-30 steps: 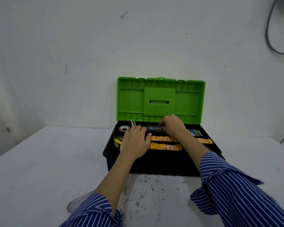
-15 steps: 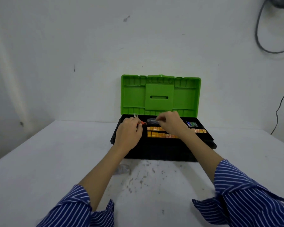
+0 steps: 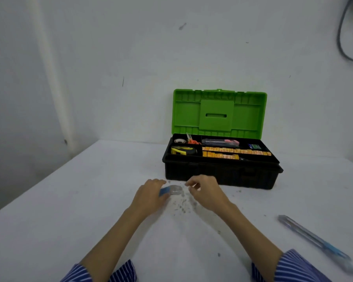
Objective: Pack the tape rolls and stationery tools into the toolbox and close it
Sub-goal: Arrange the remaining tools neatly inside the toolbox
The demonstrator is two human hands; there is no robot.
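The black toolbox (image 3: 220, 176) stands at the back of the table with its green lid (image 3: 218, 112) upright. Its tray holds a small tape roll (image 3: 179, 141), orange-handled scissors (image 3: 192, 140), a yellow tape measure (image 3: 182, 150), orange strips (image 3: 234, 152) and a pen case (image 3: 220, 142). In front of the box, my left hand (image 3: 149, 197) grips a small blue and clear tape dispenser (image 3: 172, 189) on the table. My right hand (image 3: 205, 193) hovers just right of it, fingers loosely curled and holding nothing.
A blue and grey utility knife (image 3: 316, 242) lies on the white table (image 3: 69, 210) at the near right. A small blue-green box (image 3: 254, 146) sits in the tray's right end. A white wall stands close behind the toolbox, with a cable (image 3: 342, 37) hanging at the upper right.
Both hands have come back out of the toolbox tray to the table in front of it. My left hand now grips the tape dispenser. The view has pulled back and shows the knife.
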